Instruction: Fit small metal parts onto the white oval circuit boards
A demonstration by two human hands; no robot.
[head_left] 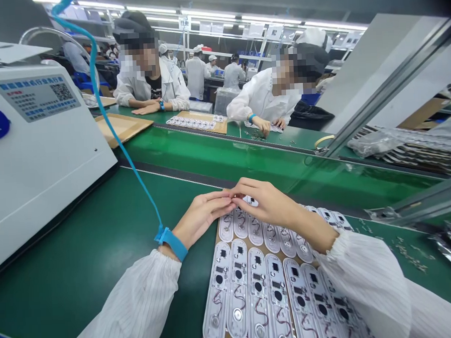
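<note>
My left hand (205, 212) reaches in from the left, its fingers nearly straight and pressed together. My right hand (264, 199) comes from the right with curled fingers, and the fingertips of both hands meet over the far left corner of a brown cardboard sheet (247, 241). Anything pinched between the fingertips is too small or hidden to make out. Under the hands and nearer to me lie rows of long white oval plastic housings (238, 288) with small circuit boards, black round parts and thin wires. My right hand and forearm cover part of the far row.
A blue wrist strap (172, 241) with a coiled cord (123, 143) crosses the left side. The white machine (41, 147) stands at left. Small loose metal parts (410, 253) lie at right. Behind a green transparent barrier (209, 149), two people sit at another bench.
</note>
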